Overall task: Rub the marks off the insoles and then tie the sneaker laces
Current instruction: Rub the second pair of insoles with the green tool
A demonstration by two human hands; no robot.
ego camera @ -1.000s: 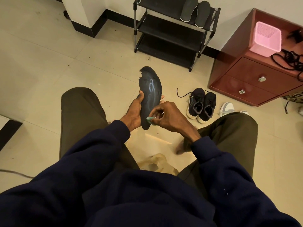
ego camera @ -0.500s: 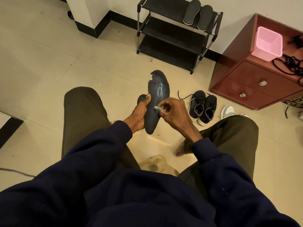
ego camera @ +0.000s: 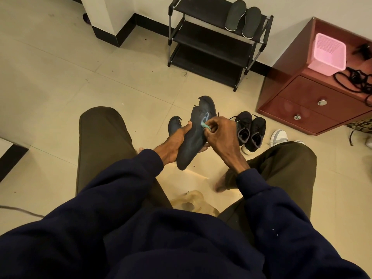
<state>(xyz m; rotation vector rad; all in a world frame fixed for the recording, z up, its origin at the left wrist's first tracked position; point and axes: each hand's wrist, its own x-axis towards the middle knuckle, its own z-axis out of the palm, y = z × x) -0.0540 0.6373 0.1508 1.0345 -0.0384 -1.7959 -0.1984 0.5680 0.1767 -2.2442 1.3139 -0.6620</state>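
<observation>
Behind the held insole (ego camera: 198, 135), a black metal-framed shoe rack (ego camera: 201, 15) carries two flat, oval grey insoles (ego camera: 242, 18) on its top shelf. Far right of the insole, a pink mesh-walled basket (ego camera: 327, 55) sits on a glossy red-brown cabinet (ego camera: 314, 101); what it holds cannot be told. The left hand (ego camera: 173, 146) has its fingers gripping the dark, matte insole, ragged at the toe, with a second insole (ego camera: 174, 125) behind it. The right hand (ego camera: 221, 135) has its fingers pinching a small teal piece (ego camera: 205, 126) against a pale blue loop mark. Just right of the insole, two black sneakers (ego camera: 249, 129) stand on the tiled floor (ego camera: 60, 77), laces loose.
</observation>
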